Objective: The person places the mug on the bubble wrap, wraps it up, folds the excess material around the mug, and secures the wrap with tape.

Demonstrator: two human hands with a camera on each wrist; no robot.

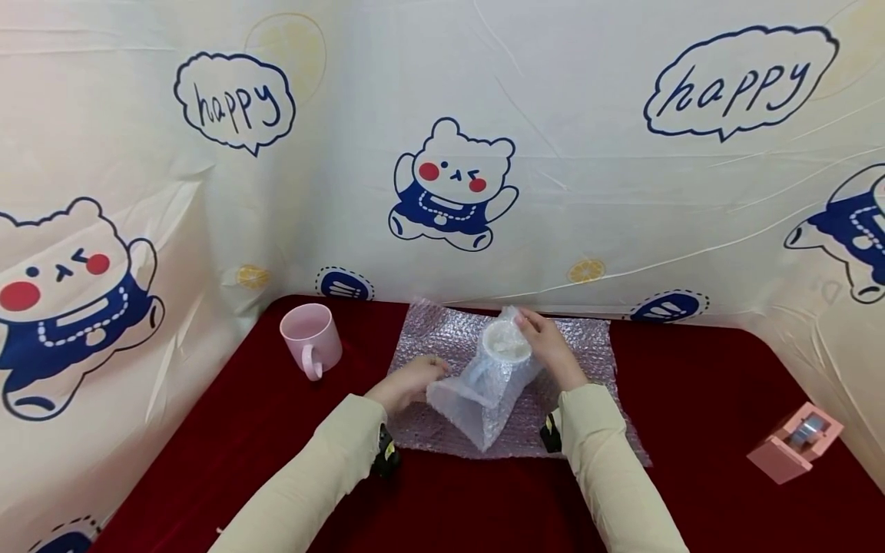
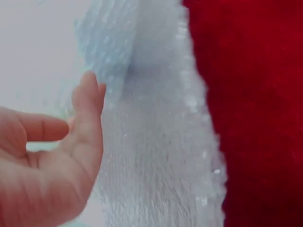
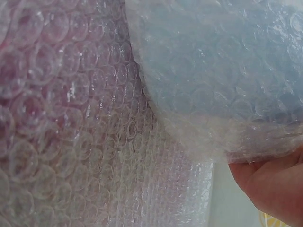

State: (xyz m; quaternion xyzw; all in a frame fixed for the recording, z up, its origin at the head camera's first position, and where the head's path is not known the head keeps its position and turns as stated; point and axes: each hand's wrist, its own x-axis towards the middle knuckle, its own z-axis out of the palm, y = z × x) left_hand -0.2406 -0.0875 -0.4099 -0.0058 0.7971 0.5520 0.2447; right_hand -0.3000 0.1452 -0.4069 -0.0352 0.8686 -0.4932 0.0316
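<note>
A pale blue cup (image 1: 507, 342), its white rim showing through, is wrapped in clear bubble wrap (image 1: 499, 395) with a loose flap spreading toward the front left. My right hand (image 1: 549, 346) pinches the wrap at the far right of the rim; in the right wrist view this hand (image 3: 272, 184) is at the lower right, partly out of frame. My left hand (image 1: 413, 378) is beside the flap on the left. In the left wrist view the left hand (image 2: 61, 161) has thumb and fingers apart with nothing between them. A flat bubble wrap sheet (image 1: 442, 334) lies underneath.
A pink mug (image 1: 311, 338) stands at the left, handle toward the front. At the right is a pink tape dispenser (image 1: 795, 445) with a roll of clear tape. A dark red cloth (image 1: 477, 499) covers the table, and a printed white curtain (image 1: 588, 192) hangs behind.
</note>
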